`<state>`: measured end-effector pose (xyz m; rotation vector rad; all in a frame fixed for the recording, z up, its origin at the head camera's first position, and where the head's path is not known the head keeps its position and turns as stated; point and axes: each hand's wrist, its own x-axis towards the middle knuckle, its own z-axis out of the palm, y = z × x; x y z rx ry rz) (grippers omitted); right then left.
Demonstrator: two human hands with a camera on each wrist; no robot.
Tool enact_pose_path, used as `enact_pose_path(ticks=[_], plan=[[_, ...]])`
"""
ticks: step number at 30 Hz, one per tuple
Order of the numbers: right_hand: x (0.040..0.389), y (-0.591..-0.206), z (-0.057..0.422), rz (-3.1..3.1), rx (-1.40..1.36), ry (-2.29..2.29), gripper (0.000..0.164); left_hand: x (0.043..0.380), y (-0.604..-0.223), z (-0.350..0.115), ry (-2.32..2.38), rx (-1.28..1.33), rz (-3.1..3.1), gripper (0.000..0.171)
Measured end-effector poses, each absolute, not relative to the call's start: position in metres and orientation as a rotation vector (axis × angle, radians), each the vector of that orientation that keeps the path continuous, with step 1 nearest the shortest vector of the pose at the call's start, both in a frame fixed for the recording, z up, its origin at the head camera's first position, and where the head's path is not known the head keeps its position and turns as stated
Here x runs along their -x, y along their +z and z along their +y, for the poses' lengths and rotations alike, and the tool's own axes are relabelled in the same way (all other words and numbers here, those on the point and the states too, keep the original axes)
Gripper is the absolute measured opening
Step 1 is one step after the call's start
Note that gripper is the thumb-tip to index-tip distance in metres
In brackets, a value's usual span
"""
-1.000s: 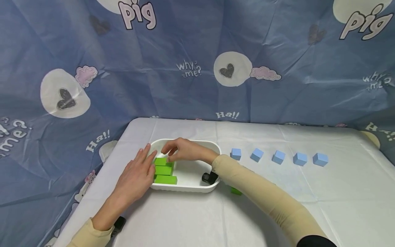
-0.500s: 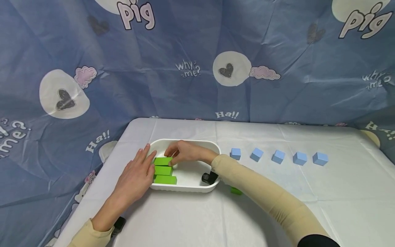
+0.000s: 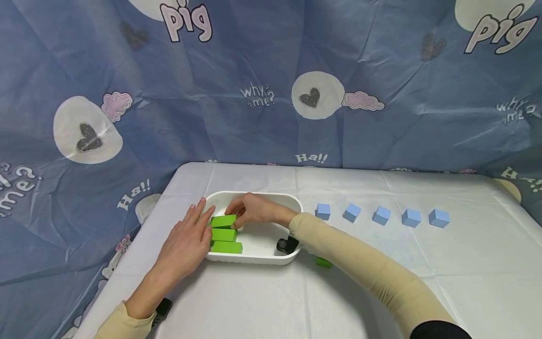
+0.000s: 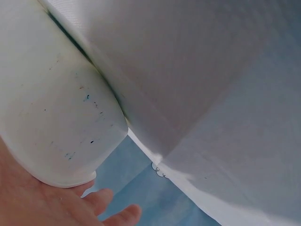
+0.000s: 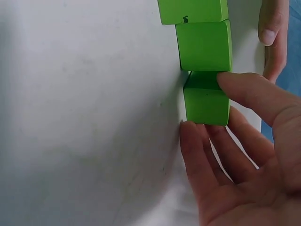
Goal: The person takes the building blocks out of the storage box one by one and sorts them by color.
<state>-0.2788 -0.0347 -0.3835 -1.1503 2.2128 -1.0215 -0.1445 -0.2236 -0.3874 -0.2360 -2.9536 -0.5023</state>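
Observation:
Three green blocks lie in a row at the left end of a white tray [image 3: 260,259]. My right hand [image 3: 258,208] reaches into the tray and pinches the farthest green block [image 3: 223,221] between thumb and fingers. In the right wrist view that block [image 5: 207,106] stands slightly skewed beside the middle block [image 5: 204,47], the thumb on its near face. My left hand [image 3: 184,240] lies along the tray's left side with straight fingers. Its palm [image 4: 51,207] is against the outer wall in the left wrist view. The nearest block [image 3: 227,247] sits by the front wall.
Several blue cubes [image 3: 382,215] stand in a row right of the tray on the white-covered table [image 3: 360,188]. Another green block [image 3: 323,262] is partly hidden under my right sleeve [image 3: 360,259]. A blue printed cloth [image 3: 254,132] hangs behind the table.
My right hand has shifted a little right and down onto the end of the farthest green block, which now lies slightly tilted. My left hand has stayed in place.

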Motion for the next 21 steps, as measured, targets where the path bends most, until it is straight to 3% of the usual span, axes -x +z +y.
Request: enact_pose_path(ticks=[21], plan=[[0.2723,-0.3796,-0.0366,2.351,1.181,-1.052,0.03,0.1441,-0.3874,-0.2244,-0.505,0.225,-2.979,0.052]])
